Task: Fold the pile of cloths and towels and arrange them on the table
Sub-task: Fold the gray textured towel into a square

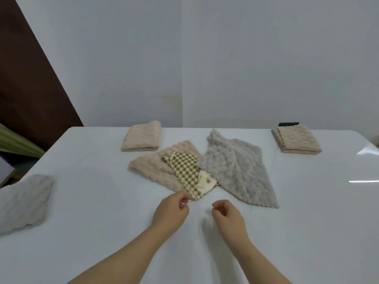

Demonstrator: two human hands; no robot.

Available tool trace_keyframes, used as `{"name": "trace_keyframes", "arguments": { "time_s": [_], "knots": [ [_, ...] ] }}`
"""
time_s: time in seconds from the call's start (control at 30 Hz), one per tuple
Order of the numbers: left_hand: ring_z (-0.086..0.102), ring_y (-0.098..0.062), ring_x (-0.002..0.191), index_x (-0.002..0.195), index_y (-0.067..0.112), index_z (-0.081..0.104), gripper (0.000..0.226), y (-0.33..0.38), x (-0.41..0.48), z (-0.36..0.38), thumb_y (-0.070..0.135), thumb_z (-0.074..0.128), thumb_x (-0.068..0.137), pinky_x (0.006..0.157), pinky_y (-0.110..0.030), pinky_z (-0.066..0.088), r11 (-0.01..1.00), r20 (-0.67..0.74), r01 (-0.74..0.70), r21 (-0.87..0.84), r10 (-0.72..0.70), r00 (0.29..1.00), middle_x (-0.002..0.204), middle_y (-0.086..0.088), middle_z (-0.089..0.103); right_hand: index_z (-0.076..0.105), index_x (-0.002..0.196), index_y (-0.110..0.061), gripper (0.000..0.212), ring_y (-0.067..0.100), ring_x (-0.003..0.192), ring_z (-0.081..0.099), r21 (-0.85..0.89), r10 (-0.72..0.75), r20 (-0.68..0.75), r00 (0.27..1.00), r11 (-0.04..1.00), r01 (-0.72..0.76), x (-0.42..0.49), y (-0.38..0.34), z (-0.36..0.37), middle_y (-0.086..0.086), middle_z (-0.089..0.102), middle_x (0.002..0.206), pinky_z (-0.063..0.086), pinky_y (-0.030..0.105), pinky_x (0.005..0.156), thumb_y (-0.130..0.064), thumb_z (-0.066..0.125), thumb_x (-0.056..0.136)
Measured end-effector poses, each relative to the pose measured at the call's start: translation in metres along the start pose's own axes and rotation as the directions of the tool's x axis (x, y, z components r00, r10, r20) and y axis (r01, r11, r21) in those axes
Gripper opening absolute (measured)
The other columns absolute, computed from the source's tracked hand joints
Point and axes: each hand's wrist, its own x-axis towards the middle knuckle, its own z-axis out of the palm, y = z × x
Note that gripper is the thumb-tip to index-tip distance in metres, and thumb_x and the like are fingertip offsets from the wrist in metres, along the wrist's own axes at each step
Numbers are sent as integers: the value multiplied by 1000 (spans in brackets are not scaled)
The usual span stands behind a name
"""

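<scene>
We see the unfolded pile in the middle of the table (307, 222). A beige fluffy cloth (151, 171) lies on the left and a grey fluffy cloth (238, 171) on the right. A green checked cloth (185, 171) lies over the seam between them, showing a cream printed patch (207, 182) at its near end.

Toward the far edge, a folded beige towel (141, 138) sits left of centre, just behind the pile. A second folded beige towel (296, 141) sits near the far right corner, well apart from the pile. A pale grey cloth (23, 203) lies bunched at the left edge.

Our left hand (171, 211) has its fingers curled, thumb and forefinger close together right at the near corner of the checked cloth. We cannot tell whether they pinch it or only touch it. Our right hand (227, 214) hovers just beside it over bare table, fingers curled in with the thumb against the forefinger, holding nothing.

The table is white and glossy. A small black object (288, 124) shows behind the right-hand towel. A plain pale wall (246, 58) stands behind, with a dark brown panel (26, 78) at the left.
</scene>
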Motion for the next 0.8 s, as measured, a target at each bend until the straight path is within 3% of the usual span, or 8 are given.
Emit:
{"name": "trace_keyframes", "arguments": {
  "time_s": [0.17,0.33,0.4,0.57,0.8],
  "knots": [
    [58,-6,89,109,21,63,29,-35,-15,5,8,51,86,81,-20,45,999,-50,-43,-29,42,998,88,17,58,60,96,-25,17,17,91,58,-286,-126,-47,991,952,108,0,21,23,-7,61,85,42,28,78,-14,52,86],
    [55,-1,78,107,23,63,27,-49,-22,21,11,54,84,74,-15,42,980,-187,-197,28,199,962,92,16,59,59,106,-23,25,21,93,54,-410,-336,-112,935,873,265,-1,30,33,-10,54,79,42,36,86,-15,48,85],
    [51,1,77,110,23,62,27,-52,-25,24,13,54,85,73,-13,40,967,-203,-247,68,256,945,96,14,59,59,105,-23,25,21,94,52,-416,-386,-130,913,857,303,-3,35,34,-10,54,80,41,37,88,-15,48,85],
    [51,-12,106,115,20,60,27,-61,-46,30,17,47,91,85,-20,37,918,-233,-308,252,366,901,112,6,62,60,105,-18,23,21,90,55,-324,-447,-187,875,869,375,-18,49,35,-6,57,82,42,31,77,-14,48,85],
    [51,-20,105,110,18,61,27,-67,-78,35,19,41,92,87,-30,40,811,-219,-307,498,460,861,110,2,64,59,101,-13,22,24,93,53,-425,-509,-204,836,816,392,-50,65,35,1,61,89,44,36,81,-12,43,85]
  ]
}}
